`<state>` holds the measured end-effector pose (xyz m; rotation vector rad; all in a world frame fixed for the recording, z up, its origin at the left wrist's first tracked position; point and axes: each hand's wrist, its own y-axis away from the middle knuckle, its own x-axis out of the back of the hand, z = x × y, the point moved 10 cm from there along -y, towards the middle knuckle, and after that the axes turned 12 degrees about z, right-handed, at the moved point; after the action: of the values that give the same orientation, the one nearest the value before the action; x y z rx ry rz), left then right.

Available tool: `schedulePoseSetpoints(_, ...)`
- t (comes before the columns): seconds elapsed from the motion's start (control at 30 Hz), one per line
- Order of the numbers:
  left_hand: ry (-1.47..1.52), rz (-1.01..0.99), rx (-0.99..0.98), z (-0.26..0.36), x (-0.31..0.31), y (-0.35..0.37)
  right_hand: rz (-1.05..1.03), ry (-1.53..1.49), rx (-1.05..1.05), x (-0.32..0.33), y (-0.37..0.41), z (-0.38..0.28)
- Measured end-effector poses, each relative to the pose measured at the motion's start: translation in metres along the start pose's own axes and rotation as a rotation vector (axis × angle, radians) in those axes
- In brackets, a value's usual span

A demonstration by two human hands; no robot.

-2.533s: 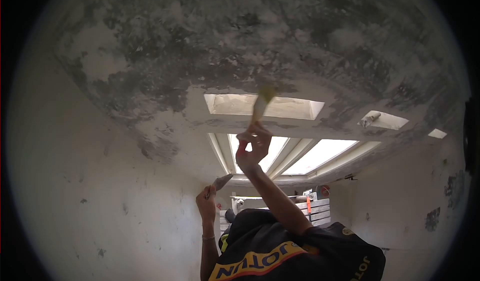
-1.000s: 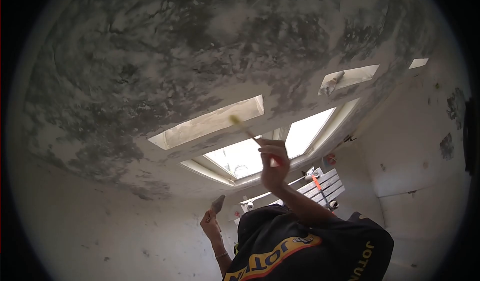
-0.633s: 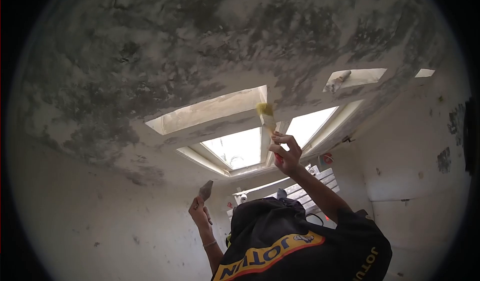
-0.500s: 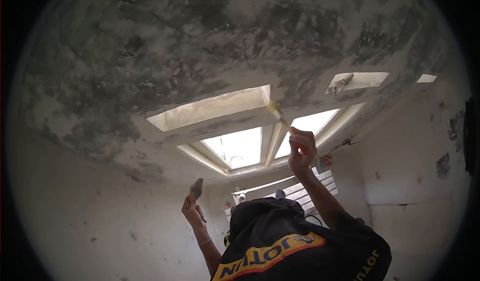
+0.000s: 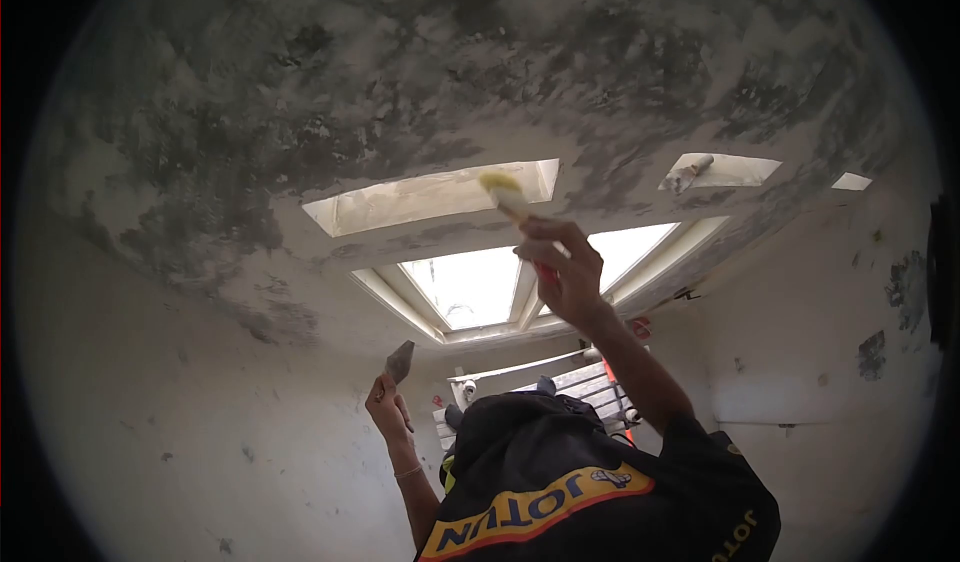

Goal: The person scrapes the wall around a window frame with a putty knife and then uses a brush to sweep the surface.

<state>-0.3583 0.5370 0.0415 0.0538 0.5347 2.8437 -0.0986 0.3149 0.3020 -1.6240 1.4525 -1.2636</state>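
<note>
My right hand (image 5: 562, 272) is raised near the middle of the view, fingers closed round the handle of a paintbrush (image 5: 508, 198). Its yellowish bristles point up and left, overlapping a long pale recess (image 5: 400, 202) in the patchy surface. Lower on the left, my left hand (image 5: 388, 407) grips what looks like a putty knife (image 5: 400, 362), its grey blade pointing up. That blade appears against the pale plastered wall. Part of each tool's handle is hidden by the fingers.
Patchy grey and white plaster (image 5: 330, 72) spans the top. A smaller recess (image 5: 750, 170) at right holds a greyish cylindrical thing (image 5: 688, 174). Bright window panes (image 5: 465, 287) lie below the recesses. White slats (image 5: 590, 387) show beyond my dark shirt (image 5: 540, 462).
My right hand has moved left with the paintbrush, whose bristles went from beside the long recess to across it. My left hand keeps its hold, slightly shifted. The view has tilted a little.
</note>
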Motion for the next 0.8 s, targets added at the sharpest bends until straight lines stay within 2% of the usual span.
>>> schedulePoseSetpoints(0.03, -0.019, -0.004, 0.004, 0.002, -0.001, 0.002, -0.069, 0.064, 0.077, -0.005, -0.018, 0.001)
schedulePoseSetpoints(0.13, -0.033, -0.001, 0.005, -0.002, 0.003, 0.000, -0.212, 0.124, -0.003, -0.019, -0.034, 0.037)
schedulePoseSetpoints(0.2, -0.004, 0.010, 0.007, -0.005, 0.008, -0.002, -0.466, 0.269, -0.075, -0.036, -0.026, 0.061)
schedulePoseSetpoints(0.23, 0.010, 0.016, 0.005, -0.007, 0.010, -0.003, -0.483, 0.259, -0.047, -0.035, -0.025, 0.053)
schedulePoseSetpoints(0.3, 0.039, 0.048, 0.029, -0.007, 0.018, -0.002, -0.428, 0.223, -0.014, -0.019, -0.021, 0.020)
schedulePoseSetpoints(0.37, 0.059, 0.085, 0.066, -0.019, 0.029, -0.001, -0.261, 0.031, -0.223, 0.000, -0.036, 0.013)
schedulePoseSetpoints(0.4, 0.023, 0.071, 0.056, -0.024, 0.033, -0.003, -0.198, 0.035, -0.164, 0.005, -0.043, 0.006)
schedulePoseSetpoints(0.43, -0.017, 0.052, 0.042, -0.029, 0.034, -0.004, -0.121, 0.100, 0.012, 0.009, -0.048, -0.003)
schedulePoseSetpoints(0.53, -0.015, 0.065, 0.048, -0.026, 0.036, 0.000, -0.114, 0.140, 0.037, -0.007, -0.039, 0.016)
schedulePoseSetpoints(0.6, -0.012, 0.058, 0.037, -0.022, 0.036, -0.001, -0.260, 0.115, 0.026, -0.027, -0.022, 0.022)
schedulePoseSetpoints(0.63, -0.021, 0.068, 0.047, -0.020, 0.037, -0.002, -0.251, 0.161, 0.069, -0.025, -0.017, 0.015)
schedulePoseSetpoints(0.7, -0.016, 0.087, 0.060, -0.021, 0.040, -0.005, -0.184, -0.023, -0.087, -0.018, -0.023, 0.010)
schedulePoseSetpoints(0.73, -0.001, 0.098, 0.055, -0.023, 0.044, -0.008, -0.187, -0.025, -0.083, -0.022, -0.026, 0.009)
schedulePoseSetpoints(0.8, 0.007, 0.103, 0.047, -0.024, 0.048, -0.011, -0.054, 0.048, 0.007, -0.015, -0.035, 0.002)
